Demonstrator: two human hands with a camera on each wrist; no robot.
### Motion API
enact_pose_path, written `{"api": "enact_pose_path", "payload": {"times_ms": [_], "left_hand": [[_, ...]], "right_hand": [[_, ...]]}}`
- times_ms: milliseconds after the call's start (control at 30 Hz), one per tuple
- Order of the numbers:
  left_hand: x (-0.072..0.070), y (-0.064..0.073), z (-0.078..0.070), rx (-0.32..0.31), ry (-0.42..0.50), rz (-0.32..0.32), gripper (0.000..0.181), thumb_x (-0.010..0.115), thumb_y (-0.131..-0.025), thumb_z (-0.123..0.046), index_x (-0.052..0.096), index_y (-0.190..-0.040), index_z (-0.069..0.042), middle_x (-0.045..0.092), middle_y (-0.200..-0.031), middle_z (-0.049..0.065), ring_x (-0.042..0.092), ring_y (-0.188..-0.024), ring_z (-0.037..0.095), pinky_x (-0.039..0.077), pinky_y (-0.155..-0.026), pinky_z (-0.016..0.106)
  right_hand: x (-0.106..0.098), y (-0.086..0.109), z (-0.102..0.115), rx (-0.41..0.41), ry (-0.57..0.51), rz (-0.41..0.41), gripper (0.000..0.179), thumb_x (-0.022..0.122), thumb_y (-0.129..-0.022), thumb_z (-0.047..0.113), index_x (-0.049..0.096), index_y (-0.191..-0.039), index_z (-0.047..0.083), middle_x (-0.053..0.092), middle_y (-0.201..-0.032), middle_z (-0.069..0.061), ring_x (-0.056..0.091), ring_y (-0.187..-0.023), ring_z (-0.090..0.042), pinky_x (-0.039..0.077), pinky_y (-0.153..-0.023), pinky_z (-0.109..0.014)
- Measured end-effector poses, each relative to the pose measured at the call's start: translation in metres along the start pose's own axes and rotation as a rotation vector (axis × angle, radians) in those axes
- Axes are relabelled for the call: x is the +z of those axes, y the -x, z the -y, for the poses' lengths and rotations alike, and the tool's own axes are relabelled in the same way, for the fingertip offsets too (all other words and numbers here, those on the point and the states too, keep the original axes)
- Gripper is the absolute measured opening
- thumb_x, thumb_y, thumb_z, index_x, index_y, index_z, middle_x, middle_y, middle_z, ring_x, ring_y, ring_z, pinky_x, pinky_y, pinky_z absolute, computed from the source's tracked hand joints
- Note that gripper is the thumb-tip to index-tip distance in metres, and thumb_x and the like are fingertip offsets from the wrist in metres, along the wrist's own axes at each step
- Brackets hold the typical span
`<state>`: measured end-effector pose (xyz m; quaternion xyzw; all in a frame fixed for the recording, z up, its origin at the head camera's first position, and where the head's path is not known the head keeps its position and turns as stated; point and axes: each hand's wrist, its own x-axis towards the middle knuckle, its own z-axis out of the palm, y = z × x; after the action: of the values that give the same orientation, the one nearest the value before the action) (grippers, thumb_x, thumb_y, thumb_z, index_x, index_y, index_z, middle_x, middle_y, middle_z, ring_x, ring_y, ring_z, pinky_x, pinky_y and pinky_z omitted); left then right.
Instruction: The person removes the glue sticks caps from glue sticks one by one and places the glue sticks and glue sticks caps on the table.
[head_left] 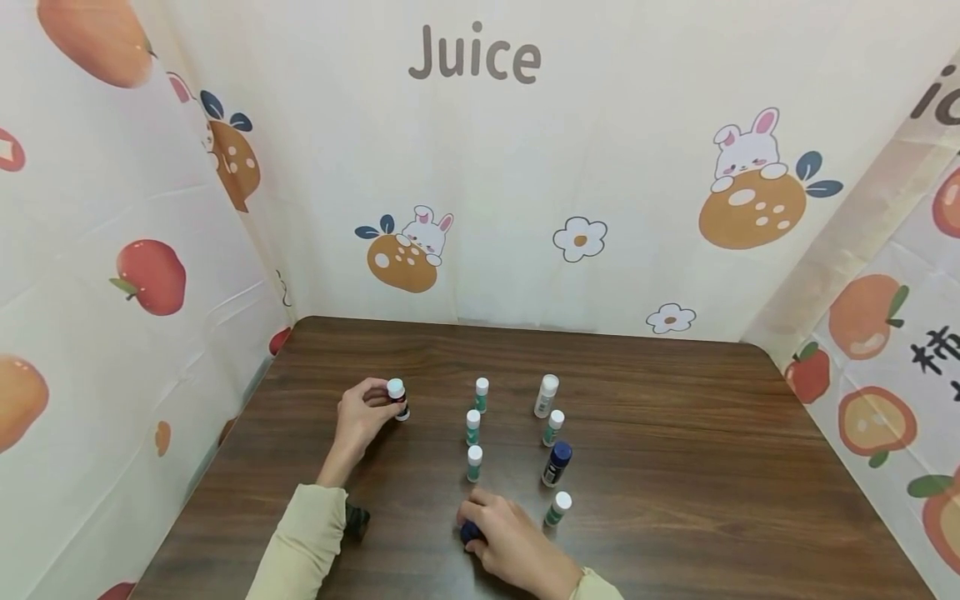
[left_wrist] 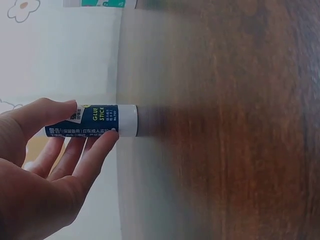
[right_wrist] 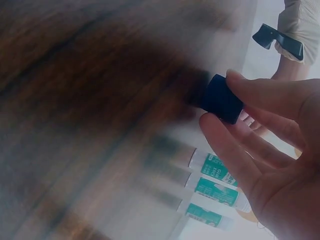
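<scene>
My left hand (head_left: pixel 363 412) pinches a glue stick (left_wrist: pixel 105 120) with a dark blue label and white cap, standing upright at the left of the table. Thumb on one side, fingers on the other, its printed label shows between them in the left wrist view. Nearer the front edge, my right hand (head_left: pixel 510 537) holds a short dark blue cylinder (right_wrist: pixel 222 100), which looks like a glue stick cap, between thumb and fingers. Beyond it stands a row of small green glue sticks (head_left: pixel 474 463) with white caps.
To the right is a second row: a white glue stick (head_left: pixel 546 397), a small green one (head_left: pixel 553 427), a dark blue-capped one (head_left: pixel 557 464) and another green one (head_left: pixel 557 509). All stand on the brown wooden table (head_left: pixel 675 467). A printed curtain (head_left: pixel 510 167) hangs behind it.
</scene>
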<state>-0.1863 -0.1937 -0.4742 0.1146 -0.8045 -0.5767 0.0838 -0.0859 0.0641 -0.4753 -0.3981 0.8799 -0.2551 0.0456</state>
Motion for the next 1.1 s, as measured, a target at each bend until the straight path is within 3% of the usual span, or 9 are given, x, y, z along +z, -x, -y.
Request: {"api": "enact_pose_path", "payload": {"times_ms": [200, 500, 700, 900, 1100], "left_hand": [[-0.001, 0.002, 0.001, 0.021, -0.009, 0.002, 0.038, 0.081, -0.070, -0.002, 0.063, -0.104, -0.001, 0.068, -0.101, 0.016, 0.065, -0.094, 0.027, 0.051, -0.074, 0.025], [-0.006, 0.012, -0.008, 0.035, -0.027, -0.014, 0.057, 0.081, -0.068, -0.001, 0.055, -0.119, -0.003, 0.062, -0.117, 0.016, 0.060, -0.106, 0.029, 0.046, -0.089, 0.042], [-0.012, 0.024, -0.018, -0.004, -0.044, -0.033, 0.064, 0.079, -0.069, -0.003, 0.049, -0.125, -0.005, 0.054, -0.126, 0.018, 0.053, -0.115, 0.031, 0.041, -0.091, 0.047], [-0.016, 0.038, -0.026, -0.006, -0.047, -0.014, 0.061, 0.079, -0.072, -0.006, 0.048, -0.124, -0.006, 0.053, -0.126, 0.015, 0.053, -0.113, 0.027, 0.045, -0.085, 0.042], [-0.016, 0.053, -0.033, 0.020, 0.034, 0.035, 0.059, 0.080, -0.073, -0.007, 0.048, -0.123, -0.004, 0.055, -0.122, 0.014, 0.055, -0.109, 0.025, 0.045, -0.085, 0.034]], "right_hand": [[-0.001, 0.000, 0.000, 0.030, -0.009, 0.033, 0.024, 0.077, -0.076, 0.010, 0.064, -0.095, 0.017, 0.056, -0.094, 0.010, 0.052, -0.078, 0.000, 0.047, -0.065, -0.019], [-0.014, -0.001, 0.004, 0.106, -0.086, 0.044, 0.023, 0.076, -0.078, 0.012, 0.065, -0.097, 0.016, 0.055, -0.095, 0.011, 0.053, -0.077, -0.002, 0.047, -0.065, -0.019], [-0.023, 0.002, 0.004, 0.056, -0.123, -0.059, 0.024, 0.075, -0.079, 0.011, 0.065, -0.100, 0.011, 0.056, -0.098, 0.006, 0.055, -0.074, -0.007, 0.047, -0.064, -0.017], [-0.030, 0.005, 0.008, 0.023, -0.124, -0.172, 0.028, 0.077, -0.076, 0.010, 0.065, -0.101, 0.013, 0.058, -0.097, 0.005, 0.060, -0.080, -0.010, 0.048, -0.063, -0.017], [-0.036, 0.006, 0.011, 0.021, -0.174, -0.235, 0.028, 0.078, -0.076, 0.007, 0.065, -0.100, 0.013, 0.058, -0.098, 0.004, 0.058, -0.082, -0.007, 0.050, -0.062, -0.018]]}}
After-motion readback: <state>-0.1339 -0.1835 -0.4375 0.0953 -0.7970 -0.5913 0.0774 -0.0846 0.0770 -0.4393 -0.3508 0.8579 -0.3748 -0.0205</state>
